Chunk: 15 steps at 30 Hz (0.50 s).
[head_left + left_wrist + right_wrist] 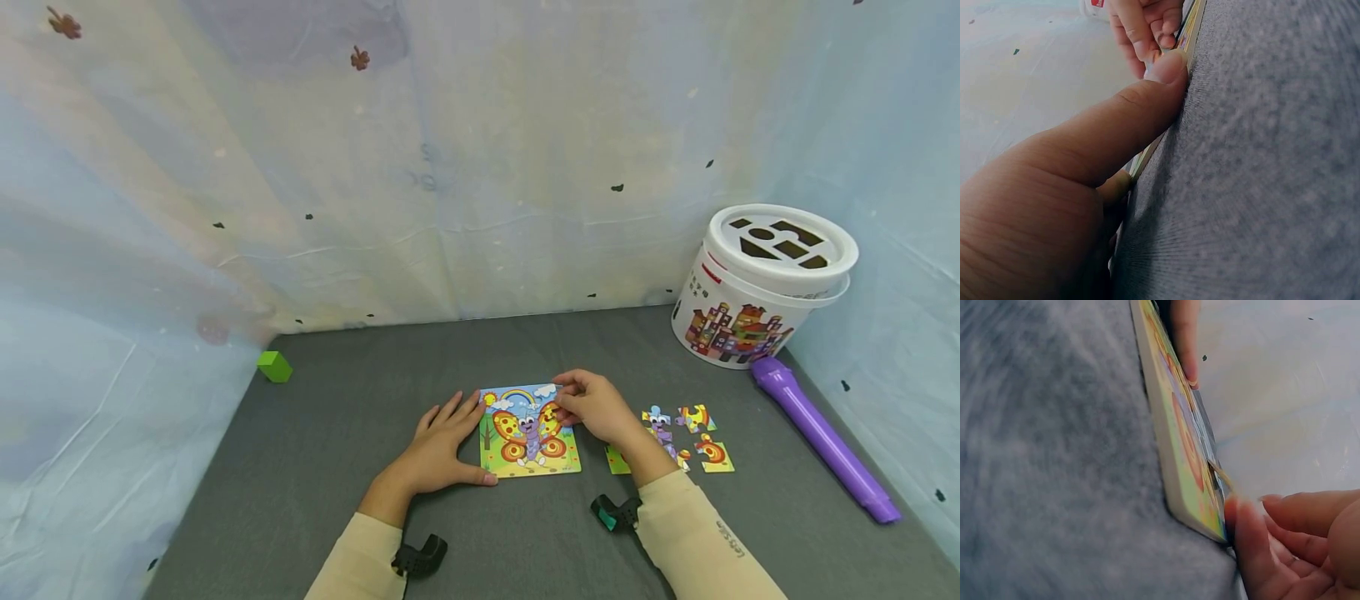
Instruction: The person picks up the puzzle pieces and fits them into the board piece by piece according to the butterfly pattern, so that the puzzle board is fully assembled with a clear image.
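Note:
A square butterfly puzzle board (531, 433) lies on the grey cloth. My left hand (442, 446) is spread along its left side, fingers straight at the upper left edge and thumb touching the lower left corner. In the left wrist view that thumb (1116, 125) lies against the board's rim. At the upper right part of the board, my right hand (600, 408) pinches a puzzle piece (1221, 476), tilted up from the surface with its edge showing. The fingers mostly hide its picture. Several loose puzzle pieces (715, 454) lie to the right, partly behind the right forearm.
A white lidded bucket (738, 321) with shape cut-outs stands at the back right corner. A purple tube (828, 442) lies along the right edge. One green block (274, 367) sits at the back left edge, and patterned sheets (480, 167) hang around the table.

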Each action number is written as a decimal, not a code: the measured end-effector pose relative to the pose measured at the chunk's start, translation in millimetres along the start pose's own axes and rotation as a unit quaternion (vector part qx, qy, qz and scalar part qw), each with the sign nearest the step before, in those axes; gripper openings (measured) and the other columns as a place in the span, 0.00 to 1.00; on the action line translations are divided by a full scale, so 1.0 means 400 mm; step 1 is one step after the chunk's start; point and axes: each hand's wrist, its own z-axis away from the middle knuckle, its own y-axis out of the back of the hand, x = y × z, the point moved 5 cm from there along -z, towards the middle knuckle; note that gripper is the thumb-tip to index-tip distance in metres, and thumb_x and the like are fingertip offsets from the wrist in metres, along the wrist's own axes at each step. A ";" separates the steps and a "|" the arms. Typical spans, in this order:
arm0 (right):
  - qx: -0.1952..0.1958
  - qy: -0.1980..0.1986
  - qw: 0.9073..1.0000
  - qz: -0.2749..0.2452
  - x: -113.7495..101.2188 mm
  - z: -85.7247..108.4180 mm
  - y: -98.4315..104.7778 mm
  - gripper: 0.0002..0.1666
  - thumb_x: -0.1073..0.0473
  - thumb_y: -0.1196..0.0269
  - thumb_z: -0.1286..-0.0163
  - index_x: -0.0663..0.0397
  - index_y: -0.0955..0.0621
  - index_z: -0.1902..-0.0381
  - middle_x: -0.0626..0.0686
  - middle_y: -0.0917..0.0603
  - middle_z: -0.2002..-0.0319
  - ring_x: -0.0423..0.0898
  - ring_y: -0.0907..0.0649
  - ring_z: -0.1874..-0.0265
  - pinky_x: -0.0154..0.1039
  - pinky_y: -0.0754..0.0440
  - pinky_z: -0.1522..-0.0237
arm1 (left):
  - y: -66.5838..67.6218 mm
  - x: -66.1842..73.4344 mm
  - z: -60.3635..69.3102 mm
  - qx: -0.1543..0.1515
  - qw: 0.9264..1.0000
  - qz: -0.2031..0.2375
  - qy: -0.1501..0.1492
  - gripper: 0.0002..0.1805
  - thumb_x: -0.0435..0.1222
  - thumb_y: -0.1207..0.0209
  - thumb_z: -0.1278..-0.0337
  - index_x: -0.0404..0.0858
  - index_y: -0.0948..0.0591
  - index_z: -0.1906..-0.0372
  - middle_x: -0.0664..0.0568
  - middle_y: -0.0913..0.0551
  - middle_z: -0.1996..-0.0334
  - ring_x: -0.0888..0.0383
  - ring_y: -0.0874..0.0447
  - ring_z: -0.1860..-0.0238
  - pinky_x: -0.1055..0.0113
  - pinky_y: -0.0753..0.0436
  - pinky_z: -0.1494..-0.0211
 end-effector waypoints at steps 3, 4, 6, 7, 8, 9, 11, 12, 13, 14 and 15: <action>0.022 0.025 0.994 0.100 -0.021 0.008 0.009 0.19 0.64 0.35 0.17 0.67 0.18 0.34 0.58 0.15 0.55 0.53 0.13 0.61 0.48 0.12 0.60 | 0.002 0.002 0.002 -0.001 1.000 0.002 0.001 0.69 0.73 0.27 0.50 0.48 0.46 0.10 0.58 0.53 0.11 0.52 0.65 0.12 0.40 0.63 0.17; 0.030 0.036 0.989 0.139 -0.031 0.011 0.012 0.18 0.63 0.35 0.17 0.66 0.17 0.35 0.56 0.15 0.54 0.52 0.14 0.60 0.50 0.13 0.58 | 0.002 0.003 0.002 -0.001 1.000 0.002 0.001 0.69 0.73 0.27 0.50 0.48 0.46 0.10 0.58 0.54 0.11 0.52 0.65 0.12 0.40 0.63 0.17; 0.036 0.061 0.976 0.208 -0.051 0.018 0.016 0.19 0.61 0.33 0.19 0.64 0.16 0.36 0.56 0.15 0.50 0.54 0.14 0.54 0.54 0.14 0.52 | 0.003 0.004 0.003 -0.001 1.000 0.002 0.002 0.69 0.73 0.27 0.50 0.48 0.46 0.10 0.58 0.54 0.11 0.52 0.65 0.12 0.40 0.63 0.17; 0.029 0.075 0.968 0.237 -0.062 0.022 0.016 0.20 0.61 0.32 0.19 0.64 0.16 0.35 0.57 0.15 0.47 0.56 0.14 0.49 0.57 0.16 0.48 | 0.003 0.004 0.004 -0.002 1.000 0.003 0.002 0.69 0.73 0.26 0.50 0.48 0.46 0.10 0.58 0.54 0.11 0.52 0.65 0.12 0.40 0.63 0.17; 0.016 0.087 0.961 0.260 -0.071 0.026 0.014 0.21 0.61 0.32 0.20 0.63 0.16 0.34 0.59 0.15 0.43 0.59 0.16 0.44 0.60 0.18 0.42 | 0.003 0.004 0.003 -0.002 1.000 0.004 0.002 0.69 0.72 0.26 0.50 0.48 0.46 0.10 0.57 0.53 0.11 0.52 0.65 0.12 0.40 0.63 0.17; -0.004 0.095 0.955 0.280 -0.078 0.029 0.011 0.24 0.60 0.32 0.20 0.63 0.17 0.31 0.61 0.17 0.38 0.62 0.18 0.38 0.63 0.20 0.38 | 0.003 0.005 0.003 -0.002 1.000 0.004 0.002 0.69 0.72 0.26 0.50 0.48 0.46 0.10 0.57 0.53 0.11 0.52 0.65 0.12 0.40 0.63 0.17; -0.061 0.106 0.942 0.313 -0.087 0.038 0.000 0.29 0.59 0.31 0.20 0.64 0.20 0.27 0.65 0.22 0.28 0.67 0.25 0.29 0.68 0.28 0.31 | 0.003 0.005 0.003 -0.002 1.000 0.005 0.002 0.69 0.72 0.26 0.49 0.48 0.46 0.10 0.57 0.53 0.11 0.51 0.64 0.12 0.40 0.63 0.17; -0.090 0.104 0.935 0.327 -0.088 0.042 -0.005 0.32 0.57 0.30 0.20 0.63 0.22 0.24 0.65 0.26 0.24 0.68 0.29 0.25 0.69 0.32 0.28 | 0.004 0.005 0.003 -0.002 1.000 0.005 0.002 0.69 0.72 0.26 0.49 0.48 0.46 0.10 0.57 0.53 0.11 0.51 0.64 0.12 0.40 0.63 0.17; -0.117 0.098 0.929 0.338 -0.088 0.048 -0.010 0.34 0.55 0.30 0.20 0.62 0.23 0.22 0.64 0.30 0.21 0.69 0.34 0.21 0.72 0.36 0.27 | 0.004 0.005 0.003 -0.003 1.000 0.005 0.003 0.69 0.72 0.26 0.49 0.48 0.46 0.10 0.57 0.53 0.11 0.51 0.64 0.12 0.40 0.63 0.17; -0.141 0.088 0.923 0.347 -0.086 0.052 -0.015 0.37 0.52 0.30 0.20 0.60 0.25 0.20 0.63 0.33 0.19 0.70 0.38 0.20 0.74 0.40 0.26 | 0.003 0.005 0.002 -0.002 1.000 0.005 0.003 0.69 0.72 0.26 0.49 0.48 0.46 0.10 0.57 0.53 0.11 0.51 0.64 0.12 0.40 0.63 0.17; -0.159 0.077 0.918 0.355 -0.082 0.056 -0.019 0.39 0.49 0.30 0.20 0.58 0.26 0.19 0.61 0.35 0.17 0.70 0.41 0.19 0.77 0.43 0.27 | 0.004 0.004 0.002 -0.002 1.000 0.005 0.004 0.69 0.72 0.26 0.49 0.48 0.46 0.10 0.57 0.53 0.11 0.52 0.64 0.12 0.40 0.63 0.17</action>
